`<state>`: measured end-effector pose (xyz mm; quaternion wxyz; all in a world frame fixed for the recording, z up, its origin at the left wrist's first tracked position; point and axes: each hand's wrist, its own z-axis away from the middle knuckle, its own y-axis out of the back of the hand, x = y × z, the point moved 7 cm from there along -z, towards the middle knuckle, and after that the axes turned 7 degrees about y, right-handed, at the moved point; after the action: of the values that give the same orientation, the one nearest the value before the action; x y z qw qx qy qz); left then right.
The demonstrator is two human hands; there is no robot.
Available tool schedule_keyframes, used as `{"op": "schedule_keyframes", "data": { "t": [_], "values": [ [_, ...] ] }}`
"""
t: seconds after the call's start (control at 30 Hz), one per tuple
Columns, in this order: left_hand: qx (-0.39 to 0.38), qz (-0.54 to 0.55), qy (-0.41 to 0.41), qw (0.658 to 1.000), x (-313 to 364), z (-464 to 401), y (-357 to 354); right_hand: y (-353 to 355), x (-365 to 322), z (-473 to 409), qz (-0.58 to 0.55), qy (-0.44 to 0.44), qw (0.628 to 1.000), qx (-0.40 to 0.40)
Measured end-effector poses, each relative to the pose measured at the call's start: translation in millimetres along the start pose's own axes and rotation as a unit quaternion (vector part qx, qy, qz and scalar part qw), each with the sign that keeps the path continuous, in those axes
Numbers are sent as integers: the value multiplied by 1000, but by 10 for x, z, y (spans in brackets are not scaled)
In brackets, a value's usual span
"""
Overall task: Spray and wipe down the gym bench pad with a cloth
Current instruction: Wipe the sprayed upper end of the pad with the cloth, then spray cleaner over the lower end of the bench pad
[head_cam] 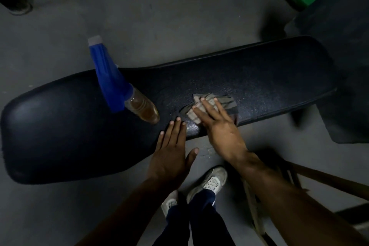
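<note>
Under the right hand (217, 124) lies the cloth (211, 105), a grey crumpled rag pressed flat on the gym bench pad (269, 84) by spread fingers, so that hand is not clenched around it but bearing down on it with an open palm. The left hand (171, 152) sits just beside it, toward the person's left, also flat and released, its fingertips on the near edge of the pad and holding nothing. The pad's long axis runs crosswise in front of the person, from far left of the left hand to well past the right hand. The stretch beyond the right hand looks speckled, possibly with spray droplets, though the light is too dim to be sure. The spray bottle (119, 84), blue-topped with amber liquid, stands on the pad beyond and left of the left hand, untouched. By my judgement wiping is underway, and the coming stroke turns on that long axis: the right hand, already on the cloth, is the nearer one to sweep rightward along the pad, while the left braces
</note>
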<state>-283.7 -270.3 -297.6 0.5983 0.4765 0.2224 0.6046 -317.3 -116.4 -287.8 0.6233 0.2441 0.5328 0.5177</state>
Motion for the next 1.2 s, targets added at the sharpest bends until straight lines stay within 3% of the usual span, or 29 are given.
{"op": "schedule_keyframes", "data": {
  "t": [0.17,0.27,0.47,0.63,0.73,0.87,1.2],
  "values": [
    [-6,2,-18,1000,-54,131,-34,-37,-112,252,39,73,993,-88],
    [5,12,-34,999,-88,188,-1,123,109,352,59,85,990,-95],
    [-2,0,-40,999,-91,235,92,646,828,161,26,-30,996,78],
    [2,-1,-40,999,-140,314,114,741,888,-3,-15,-124,988,86],
    [4,-1,-34,999,-215,377,143,735,625,76,-48,-155,978,130],
    [5,9,-18,1000,-378,456,220,810,-134,137,-209,-75,958,180],
    [26,14,52,998,-884,693,453,1097,-1367,-117,-455,67,880,119]
  ]
}}
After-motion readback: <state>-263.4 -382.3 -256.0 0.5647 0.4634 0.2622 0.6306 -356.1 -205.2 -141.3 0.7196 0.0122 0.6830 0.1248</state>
